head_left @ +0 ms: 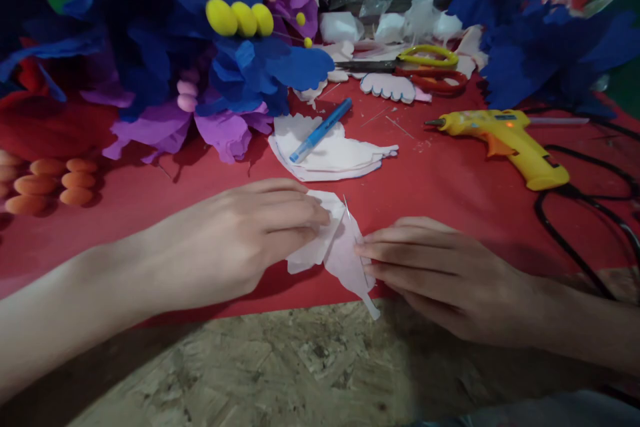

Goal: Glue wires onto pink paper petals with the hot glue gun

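Near the front edge of the red table covering lies a pale pink petal-shaped cutout [345, 253] with a narrow stem-like tip. Its upper left part is folded over. My left hand [260, 227] is closed, fingertips pressed on the folded white part [313, 257]. A thin wire [349, 215] runs lengthwise over the petal. My right hand [445, 273] has its fingers together, the tips on the wire and the petal's right edge; the thumb is hidden. Just beyond my hands sits a stack of white petal cutouts [345, 150], with a blue pen [321, 130] across it.
A yellow glue gun [510, 140], its orange light on, lies at right with a black cable [575, 267]. Scissors [420, 67] rest at the back among scraps. Blue paper flowers [250, 73] and orange egg shapes [35, 185] stand left. Bare chipboard [300, 367] shows in front.
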